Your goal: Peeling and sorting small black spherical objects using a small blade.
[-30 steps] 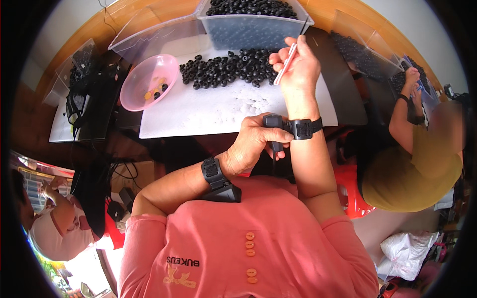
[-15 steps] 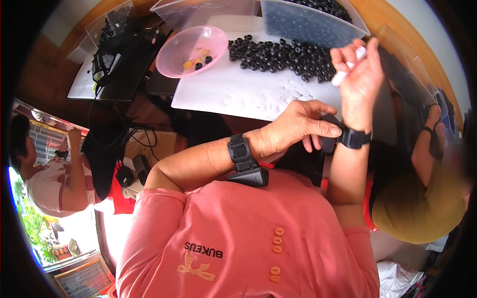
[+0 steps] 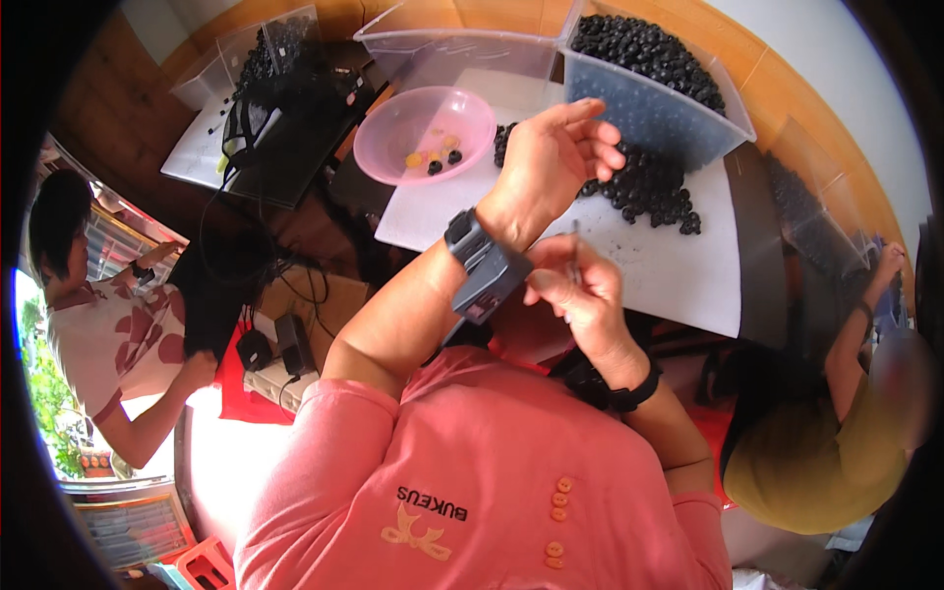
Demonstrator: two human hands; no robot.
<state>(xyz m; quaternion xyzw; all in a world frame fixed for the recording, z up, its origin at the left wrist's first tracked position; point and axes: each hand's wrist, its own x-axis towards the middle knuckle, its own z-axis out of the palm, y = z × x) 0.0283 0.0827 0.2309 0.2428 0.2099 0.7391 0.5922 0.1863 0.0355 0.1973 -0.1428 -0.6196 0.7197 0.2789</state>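
My left hand (image 3: pixel 551 162) is raised over the white board (image 3: pixel 688 280), its palm up and fingers apart, with nothing in it. Strapped to that wrist is a black box-like device (image 3: pixel 492 283). Beside the device, my right hand (image 3: pixel 595 307) pinches a slim stick-like tool (image 3: pixel 575 246); its exact kind cannot be made out. A black strap (image 3: pixel 629 391) circles the right wrist. Behind my left hand lies a heap of small black round pieces (image 3: pixel 654 187), partly hidden by the fingers. A pink bowl (image 3: pixel 369 133) holds a few yellowish pieces and some black ones.
At the back stand a clear tub (image 3: pixel 442 49) and a second tub (image 3: pixel 649 113) filled with black pieces. Dark cables (image 3: pixel 315 280) and a cardboard box (image 3: pixel 339 305) are at left. One person (image 3: pixel 118 334) sits to the left, another (image 3: pixel 826 472) to the right.
My left hand has left the right wrist's device and risen over the board, open. My right hand has come down beside the left wrist with the tool. The view has shifted.
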